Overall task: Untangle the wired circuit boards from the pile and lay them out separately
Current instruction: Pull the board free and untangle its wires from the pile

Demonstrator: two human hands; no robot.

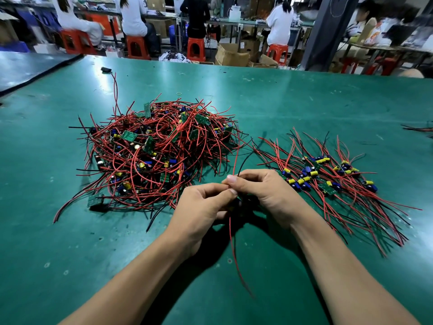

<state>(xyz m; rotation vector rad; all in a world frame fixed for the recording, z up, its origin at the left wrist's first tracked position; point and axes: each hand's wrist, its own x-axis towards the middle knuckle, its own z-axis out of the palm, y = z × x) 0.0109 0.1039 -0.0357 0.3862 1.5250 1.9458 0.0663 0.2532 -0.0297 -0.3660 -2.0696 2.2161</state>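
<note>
1. The left hand [201, 205] and right hand [262, 193] meet above the middle of the tabletop [281, 95], towards its near edge. Both have their fingers curled, and thumb and forefinger pinch the leads of one wired unit. The grip is narrow, probably so that a single strand can be worked free rather than a clump.
2. The board of that unit is mostly hidden between the palms, and I cannot tell which way it faces.
3. Its red wire [234, 249] trails from the hands towards the near edge. A second red lead and a black wire [244, 161] rise towards the far edge. The unit's long axis therefore runs roughly far-to-near, held stretched between the two pinches.
4. The pile [159, 151] sits left of the hands, a tangled mound with wires pointing every way. It is close enough to draw from.
5. The laid-out boards [328, 174] lie right of the hands, towards the right edge. Their wires run roughly parallel on a diagonal from far-left to near-right, and the boards form a band across the middle. The held unit most likely goes there next, aligned the same way.
</note>
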